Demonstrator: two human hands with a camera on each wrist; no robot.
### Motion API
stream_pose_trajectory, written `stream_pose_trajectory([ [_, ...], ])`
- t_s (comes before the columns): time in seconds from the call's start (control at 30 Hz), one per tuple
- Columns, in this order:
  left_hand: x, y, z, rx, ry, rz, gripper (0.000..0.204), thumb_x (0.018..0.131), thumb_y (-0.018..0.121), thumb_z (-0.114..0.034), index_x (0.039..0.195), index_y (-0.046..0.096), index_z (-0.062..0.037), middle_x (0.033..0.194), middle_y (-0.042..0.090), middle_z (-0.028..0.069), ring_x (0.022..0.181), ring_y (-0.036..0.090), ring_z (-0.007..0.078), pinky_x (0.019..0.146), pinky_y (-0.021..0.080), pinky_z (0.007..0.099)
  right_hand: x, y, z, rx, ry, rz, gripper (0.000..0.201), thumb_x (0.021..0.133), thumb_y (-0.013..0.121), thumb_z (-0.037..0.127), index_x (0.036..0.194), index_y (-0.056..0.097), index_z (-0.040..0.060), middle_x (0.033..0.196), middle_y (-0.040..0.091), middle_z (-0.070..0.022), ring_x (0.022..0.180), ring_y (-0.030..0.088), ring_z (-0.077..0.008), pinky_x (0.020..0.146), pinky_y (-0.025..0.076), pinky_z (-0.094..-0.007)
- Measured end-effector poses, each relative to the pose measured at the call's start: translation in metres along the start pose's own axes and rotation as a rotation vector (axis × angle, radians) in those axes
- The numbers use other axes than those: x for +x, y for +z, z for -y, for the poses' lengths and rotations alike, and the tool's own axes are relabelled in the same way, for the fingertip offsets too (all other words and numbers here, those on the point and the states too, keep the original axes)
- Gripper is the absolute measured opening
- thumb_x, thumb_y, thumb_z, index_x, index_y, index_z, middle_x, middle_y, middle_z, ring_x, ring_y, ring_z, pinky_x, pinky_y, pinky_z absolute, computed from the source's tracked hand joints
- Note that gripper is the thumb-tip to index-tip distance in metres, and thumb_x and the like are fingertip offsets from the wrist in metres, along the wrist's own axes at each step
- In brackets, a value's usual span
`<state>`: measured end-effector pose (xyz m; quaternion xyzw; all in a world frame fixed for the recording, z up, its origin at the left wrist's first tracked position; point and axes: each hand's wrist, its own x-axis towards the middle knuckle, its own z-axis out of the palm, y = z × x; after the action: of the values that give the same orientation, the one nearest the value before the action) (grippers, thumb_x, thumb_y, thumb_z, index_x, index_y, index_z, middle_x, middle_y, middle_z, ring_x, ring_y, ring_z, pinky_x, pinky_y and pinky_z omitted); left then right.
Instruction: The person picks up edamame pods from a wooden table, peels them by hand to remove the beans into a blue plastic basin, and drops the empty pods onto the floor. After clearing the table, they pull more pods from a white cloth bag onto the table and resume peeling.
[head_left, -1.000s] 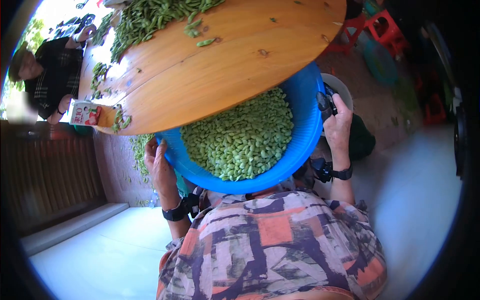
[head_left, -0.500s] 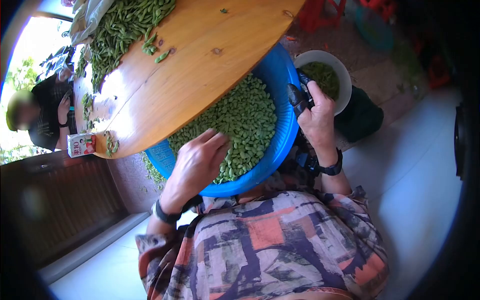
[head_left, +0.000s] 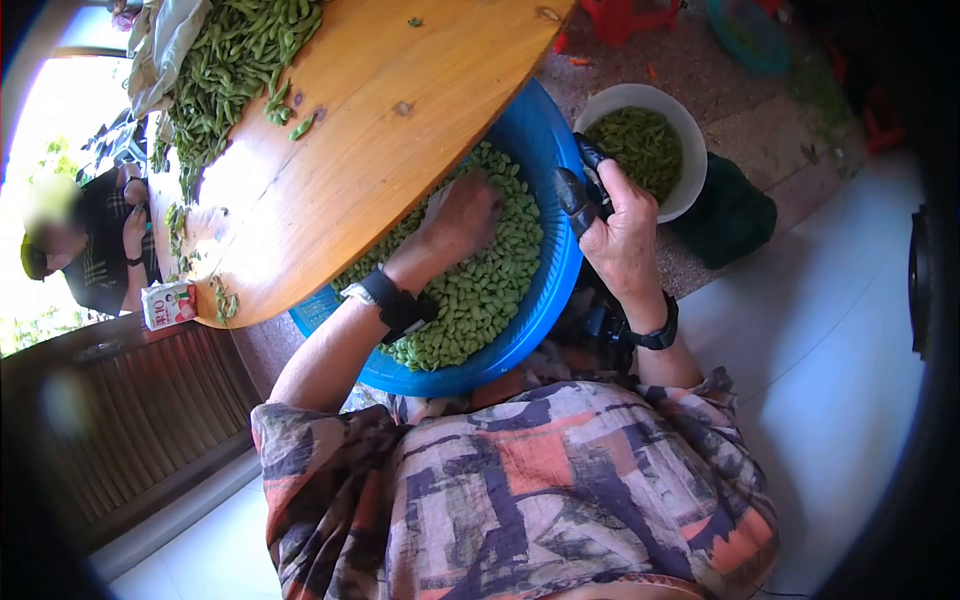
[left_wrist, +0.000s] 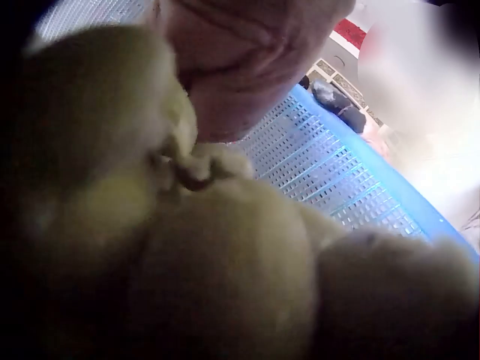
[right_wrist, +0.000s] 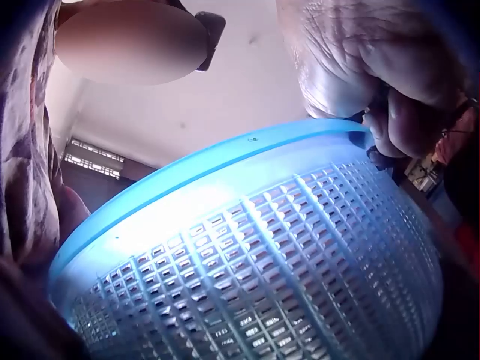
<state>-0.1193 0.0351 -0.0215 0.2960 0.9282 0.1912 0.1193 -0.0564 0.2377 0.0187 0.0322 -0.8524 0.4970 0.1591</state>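
Right grip (head_left: 625, 235) clamps the blue basket (head_left: 555, 290) rim; left hand (head_left: 462, 215) digs into shelled beans (head_left: 480, 290), fingers hidden.

A bright blue basket (head_left: 560, 270) with a fine grid of small holes in its wall is seen, filled with pale green beans (head_left: 480, 290). Darker green pods (head_left: 230, 60) are spread on a warm orange-brown wooden table (head_left: 380, 130), marked by dark knots. More green pods are held in a white bowl (head_left: 690, 150), beside which a dark green bag (head_left: 730, 215) is seen. A shirt (head_left: 540, 480) is patterned in irregular patches of orange, grey, cream and dark purple-black strokes. Black bands are worn on both wrists. A white and red carton (head_left: 168, 303) is seen at the table's edge. Red stools (head_left: 620, 15) are visible at the top.
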Motion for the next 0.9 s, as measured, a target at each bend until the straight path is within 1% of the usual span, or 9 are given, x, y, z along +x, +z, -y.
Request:
stream_pose_trajectory([
  [0.07, 0.001, 0.006, 0.009, -0.052, 0.055, -0.030, 0.013, 0.081, 0.062, -0.010, 0.089, 0.069, -0.0042, 0.091, 0.060, 0.0190, 0.092, 0.060, 0.0365, 0.082, 0.049, 0.0452, 0.000, 0.004, -0.002, 0.111, -0.104, -0.060, 0.019, 0.087, 0.065, 0.014, 0.089, 0.054, -0.0022, 0.070, 0.056, -0.0178, 0.061, 0.056, -0.0321, 0.061, 0.046, -0.0395],
  [0.17, 0.004, 0.012, 0.007, -0.098, 0.088, 0.057, 0.011, 0.079, 0.062, -0.007, 0.086, 0.070, -0.0051, 0.089, 0.060, 0.0174, 0.090, 0.061, 0.0354, 0.081, 0.050, 0.0436, 0.000, 0.005, -0.002, 0.089, -0.073, -0.066, 0.019, 0.088, 0.064, 0.014, 0.093, 0.057, -0.0033, 0.074, 0.059, -0.0187, 0.065, 0.058, -0.0324, 0.064, 0.048, -0.0388],
  [0.37, -0.003, -0.009, -0.008, -0.166, 0.054, -0.048, 0.008, 0.081, 0.060, -0.007, 0.086, 0.061, -0.0016, 0.084, 0.061, 0.0198, 0.089, 0.060, 0.0379, 0.078, 0.049, 0.0471, 0.001, 0.004, 0.001, 0.095, -0.034, -0.057, 0.028, 0.088, 0.064, 0.013, 0.109, 0.061, -0.0050, 0.088, 0.067, -0.0195, 0.076, 0.065, -0.0278, 0.073, 0.051, -0.0348],
  [0.57, -0.040, -0.035, -0.025, -0.141, -0.072, -0.098, 0.008, 0.091, 0.051, -0.004, 0.098, 0.050, 0.0000, 0.077, 0.058, 0.0234, 0.075, 0.059, 0.0447, 0.066, 0.047, 0.0494, 0.003, 0.000, 0.002, 0.089, -0.036, -0.021, 0.024, 0.089, 0.063, 0.012, 0.104, 0.061, -0.0057, 0.085, 0.066, -0.0168, 0.073, 0.062, -0.0202, 0.072, 0.050, -0.0328],
  [0.67, -0.062, -0.053, -0.029, -0.200, -0.116, 0.041, 0.006, 0.093, 0.049, -0.003, 0.097, 0.047, -0.0002, 0.074, 0.056, 0.0235, 0.072, 0.057, 0.0458, 0.063, 0.046, 0.0479, 0.005, 0.001, 0.007, 0.125, -0.052, -0.035, 0.020, 0.090, 0.062, 0.012, 0.100, 0.060, -0.0056, 0.078, 0.064, -0.0139, 0.068, 0.057, -0.0169, 0.069, 0.049, -0.0324],
  [0.73, -0.078, -0.062, -0.029, -0.393, -0.011, -0.113, 0.005, 0.092, 0.049, -0.002, 0.094, 0.045, -0.0006, 0.071, 0.054, 0.0222, 0.069, 0.056, 0.0422, 0.061, 0.045, 0.0450, 0.006, -0.001, 0.004, 0.061, 0.005, 0.001, 0.020, 0.089, 0.062, 0.011, 0.100, 0.061, -0.0054, 0.076, 0.062, -0.0142, 0.067, 0.056, -0.0167, 0.068, 0.049, -0.0327],
  [0.77, -0.087, -0.069, -0.030, -0.463, -0.024, -0.123, 0.007, 0.094, 0.050, -0.003, 0.094, 0.043, -0.0010, 0.068, 0.050, 0.0139, 0.063, 0.054, 0.0294, 0.059, 0.043, 0.0391, 0.007, -0.002, 0.007, 0.083, -0.003, -0.009, 0.019, 0.088, 0.062, 0.010, 0.099, 0.061, -0.0051, 0.074, 0.060, -0.0149, 0.065, 0.054, -0.0186, 0.067, 0.048, -0.0329],
  [0.8, -0.095, -0.078, -0.030, -0.468, -0.025, -0.131, 0.007, 0.094, 0.050, -0.003, 0.094, 0.043, -0.0010, 0.068, 0.050, 0.0139, 0.063, 0.054, 0.0294, 0.059, 0.043, 0.0391, 0.008, -0.002, 0.007, 0.078, -0.009, -0.003, 0.019, 0.088, 0.062, 0.010, 0.099, 0.061, -0.0051, 0.074, 0.060, -0.0149, 0.065, 0.054, -0.0186, 0.067, 0.048, -0.0329],
  [0.9, -0.120, -0.088, -0.022, -0.857, -0.168, -0.180, 0.005, 0.093, 0.049, 0.002, 0.092, 0.047, -0.0025, 0.066, 0.043, 0.0041, 0.061, 0.044, 0.0117, 0.055, 0.039, 0.0282, 0.010, -0.006, -0.003, 0.051, 0.005, 0.058, 0.017, 0.089, 0.063, 0.012, 0.093, 0.060, -0.0046, 0.069, 0.058, -0.0132, 0.061, 0.051, -0.0161, 0.063, 0.046, -0.0325],
])
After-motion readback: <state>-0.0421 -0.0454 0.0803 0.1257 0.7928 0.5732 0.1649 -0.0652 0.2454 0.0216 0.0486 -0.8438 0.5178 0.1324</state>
